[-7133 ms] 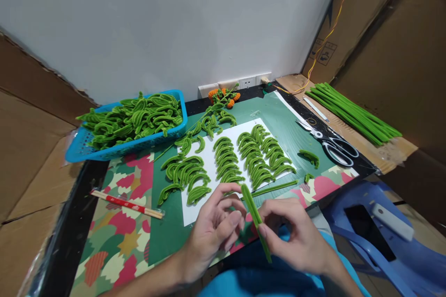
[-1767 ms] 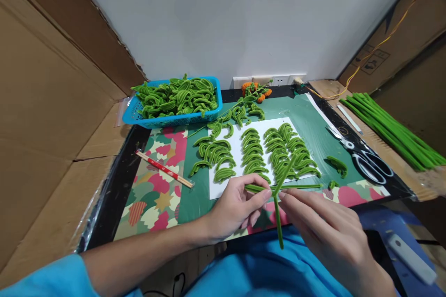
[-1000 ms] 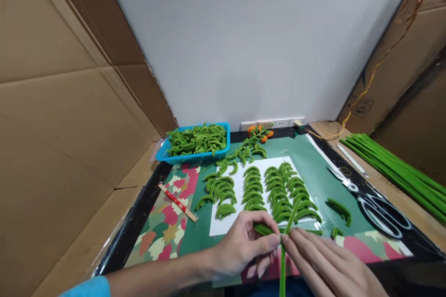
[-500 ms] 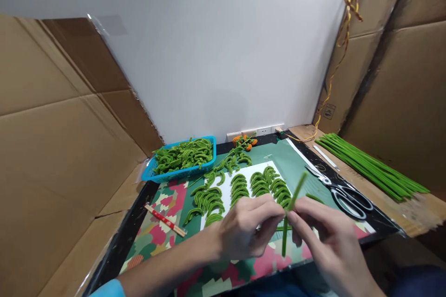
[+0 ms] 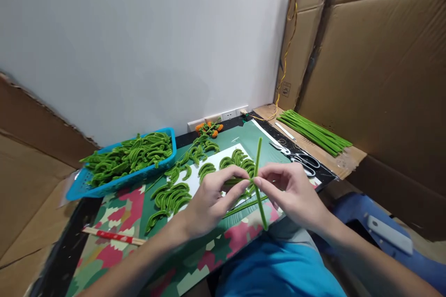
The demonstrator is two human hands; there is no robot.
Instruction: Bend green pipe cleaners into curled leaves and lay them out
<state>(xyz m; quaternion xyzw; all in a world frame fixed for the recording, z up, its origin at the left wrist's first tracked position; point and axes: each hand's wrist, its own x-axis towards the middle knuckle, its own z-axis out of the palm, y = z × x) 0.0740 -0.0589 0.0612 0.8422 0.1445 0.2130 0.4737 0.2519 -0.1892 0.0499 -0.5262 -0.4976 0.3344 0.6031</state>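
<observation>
A green fuzzy pipe cleaner stands nearly upright between my hands, above the front of the table. My left hand pinches at its middle with thumb and forefinger; another bit of green stem shows within the curl of those fingers. From the other side, my right hand grips the same spot between thumb and fingertips. Beneath them lies a sheet of white paper bearing rows of curved green pieces, partly hidden by my left hand. A loose green stem lies below the hands.
At the left is a blue basket heaped with green pieces. Orange flowers lie at the back. Scissors, a white pen and a bundle of green stems are on the right. Wrapped chopsticks lie front left.
The view has swung to the right, bringing a blue stool and my clothing into sight. The pipe cleaner has tipped from leaning right to leaning slightly left. Both hands keep their pinch.
</observation>
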